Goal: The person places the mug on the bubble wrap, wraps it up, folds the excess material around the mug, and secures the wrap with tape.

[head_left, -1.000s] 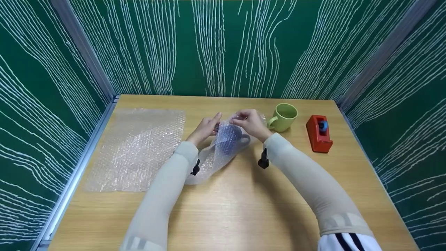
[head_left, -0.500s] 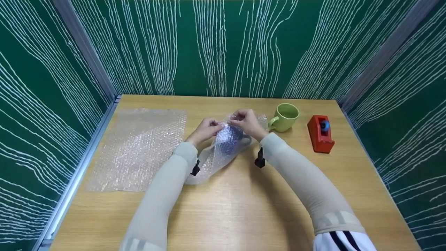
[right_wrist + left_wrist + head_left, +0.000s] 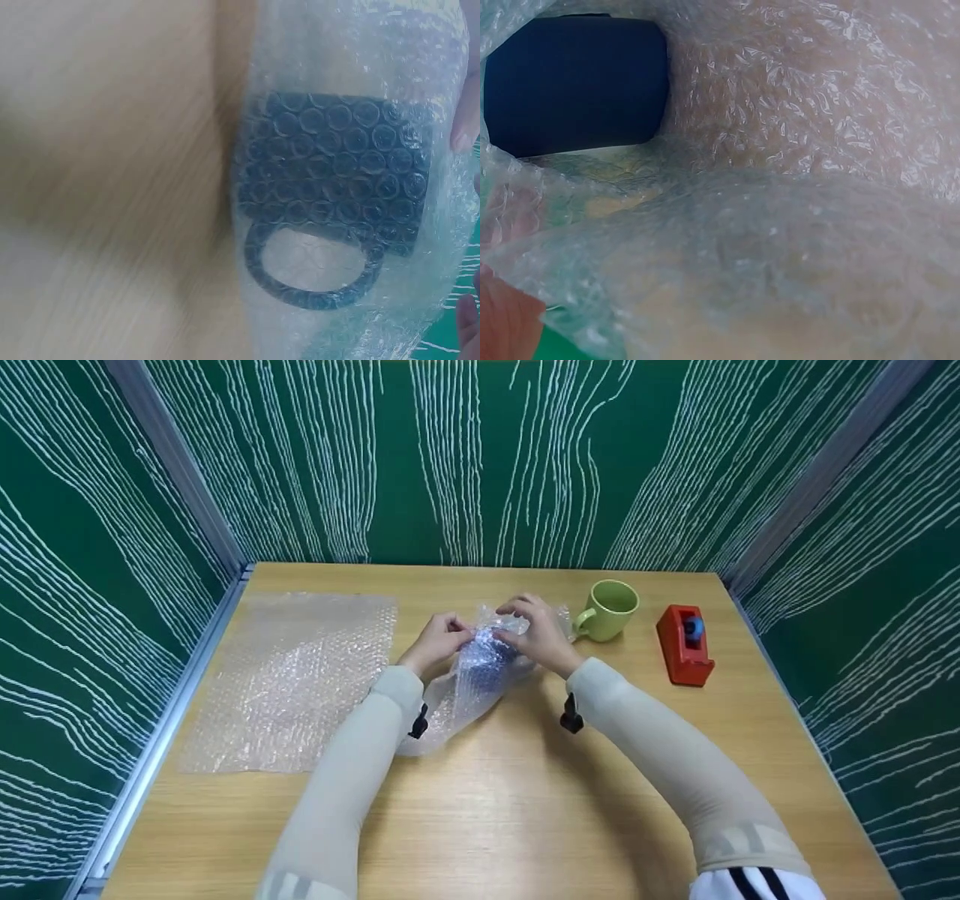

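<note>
A dark blue mug (image 3: 486, 660) lies on the wooden table (image 3: 525, 810), partly wrapped in a sheet of bubble wrap (image 3: 457, 701). My left hand (image 3: 439, 641) pinches the wrap at the mug's left side. My right hand (image 3: 536, 634) grips the wrap over the mug's top and right. The right wrist view shows the mug (image 3: 337, 191) and its round handle (image 3: 315, 274) through the bubbles, with a fingertip (image 3: 465, 124) at the right edge. In the left wrist view the mug's dark body (image 3: 577, 82) shows under the wrap (image 3: 780, 225).
A second bubble wrap sheet (image 3: 292, 682) lies flat at the table's left. A light green mug (image 3: 609, 611) and a red tape dispenser (image 3: 684, 645) stand at the back right. Green patterned walls (image 3: 480, 457) enclose the table on three sides.
Both hands have closed in on the mug. The right hand has pulled the wrap down over its top and handle, and the left fingers have curled onto the wrap.
</note>
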Demonstrator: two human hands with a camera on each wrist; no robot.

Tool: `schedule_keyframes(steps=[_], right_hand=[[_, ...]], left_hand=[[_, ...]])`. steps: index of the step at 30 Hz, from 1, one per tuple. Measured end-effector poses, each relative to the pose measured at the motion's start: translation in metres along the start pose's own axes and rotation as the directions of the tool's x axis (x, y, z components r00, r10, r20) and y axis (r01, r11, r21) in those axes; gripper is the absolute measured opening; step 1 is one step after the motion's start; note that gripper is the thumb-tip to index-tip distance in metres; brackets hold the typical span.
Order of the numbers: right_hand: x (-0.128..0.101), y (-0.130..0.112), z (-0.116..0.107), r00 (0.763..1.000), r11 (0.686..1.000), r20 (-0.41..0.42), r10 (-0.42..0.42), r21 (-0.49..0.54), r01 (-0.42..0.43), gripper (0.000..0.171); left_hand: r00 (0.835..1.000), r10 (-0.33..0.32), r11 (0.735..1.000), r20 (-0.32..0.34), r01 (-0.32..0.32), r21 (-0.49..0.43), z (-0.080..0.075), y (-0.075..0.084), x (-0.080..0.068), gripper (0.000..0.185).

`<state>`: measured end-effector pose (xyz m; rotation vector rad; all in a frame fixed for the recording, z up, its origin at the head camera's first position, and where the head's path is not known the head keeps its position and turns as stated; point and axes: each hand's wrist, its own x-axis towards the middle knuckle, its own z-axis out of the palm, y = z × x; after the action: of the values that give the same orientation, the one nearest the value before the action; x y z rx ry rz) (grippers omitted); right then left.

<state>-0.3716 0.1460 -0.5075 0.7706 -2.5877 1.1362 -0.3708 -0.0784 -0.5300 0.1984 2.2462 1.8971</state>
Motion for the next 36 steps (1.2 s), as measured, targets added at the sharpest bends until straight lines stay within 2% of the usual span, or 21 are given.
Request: schedule_keyframes(steps=[4, 8, 13, 17, 21, 24, 31, 36], right_hand=[[-0.009, -0.001, 0.001, 0.996, 1.0, 0.084, -0.021, 0.007, 0.02, 0.042], [-0.018, 0.0, 0.002, 0.986, 1.0, 0.167, -0.001, -0.013, 0.003, 0.051], [-0.028, 0.007, 0.006, 0.976, 0.999, 0.216, 0.024, -0.051, -0.013, 0.063], [-0.033, 0.012, 0.01, 0.972, 0.998, 0.231, 0.041, -0.047, -0.031, 0.068], [-0.034, 0.014, 0.013, 0.971, 0.998, 0.231, 0.055, -0.035, -0.048, 0.069], [-0.034, 0.014, 0.015, 0.973, 0.998, 0.224, 0.058, -0.04, -0.05, 0.067], [-0.033, 0.013, 0.016, 0.975, 0.992, 0.219, 0.042, -0.127, -0.014, 0.06], [-0.033, 0.013, 0.018, 0.973, 0.994, 0.226, 0.04, -0.111, -0.015, 0.049]], left_hand=[[1.0, -0.005, 1.0, -0.012, 0.006, 0.02, -0.001, -0.001, -0.001, 0.006], [1.0, -0.014, 1.0, -0.013, 0.014, 0.015, -0.003, -0.003, -0.001, 0.004], [1.0, -0.03, 0.997, -0.01, 0.029, -0.065, -0.001, -0.005, 0.001, 0.025], [0.999, -0.044, 0.99, -0.002, 0.043, -0.131, 0.0, -0.005, 0.001, 0.039], [0.999, -0.054, 0.989, 0.006, 0.055, -0.134, 0.001, -0.004, 0.001, 0.047], [0.999, -0.045, 0.993, 0.011, 0.046, -0.111, 0.001, -0.003, 0.001, 0.047], [1.0, -0.026, 0.998, 0.011, 0.027, -0.058, 0.003, -0.002, 0.002, 0.04], [0.999, -0.033, 0.997, 0.02, 0.034, -0.07, 0.004, -0.002, 0.002, 0.037]])
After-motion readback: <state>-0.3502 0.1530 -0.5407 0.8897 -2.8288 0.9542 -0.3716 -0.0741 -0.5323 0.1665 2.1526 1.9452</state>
